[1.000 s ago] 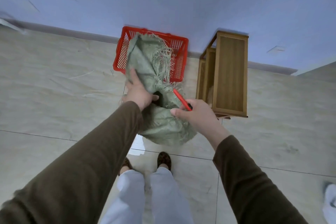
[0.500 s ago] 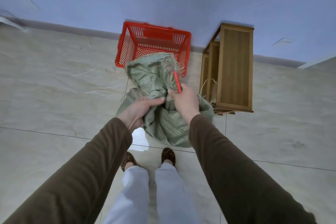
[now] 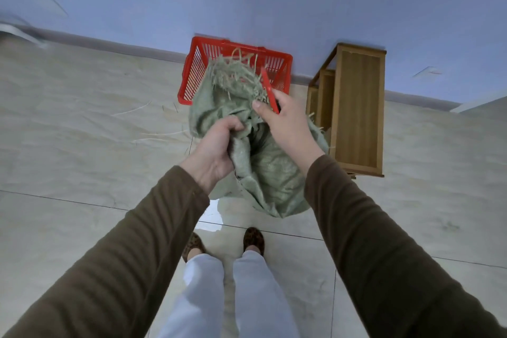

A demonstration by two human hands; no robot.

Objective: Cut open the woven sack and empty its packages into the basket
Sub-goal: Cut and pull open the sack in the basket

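A green woven sack [image 3: 270, 173] hangs in front of me, its frayed cut end [image 3: 233, 77] raised over the near rim of the red plastic basket [image 3: 193, 74] on the floor by the wall. My left hand [image 3: 215, 151] grips a bunched fold of the sack at its middle. My right hand [image 3: 285, 121] holds a red cutter [image 3: 268, 90] and also pinches the sack's cloth near the frayed end. No packages are visible; the sack hides most of the basket's inside.
A wooden stool or small shelf [image 3: 356, 110] stands right of the basket, close to the sack. Loose straw-coloured strands [image 3: 153, 136] lie on the tiled floor at the left. My feet [image 3: 253, 239] are just below the sack.
The sack's frayed end has been lifted up and forward over the basket's near rim. My left hand has shifted its grip on the sack's middle, and my right hand has risen with the cutter.
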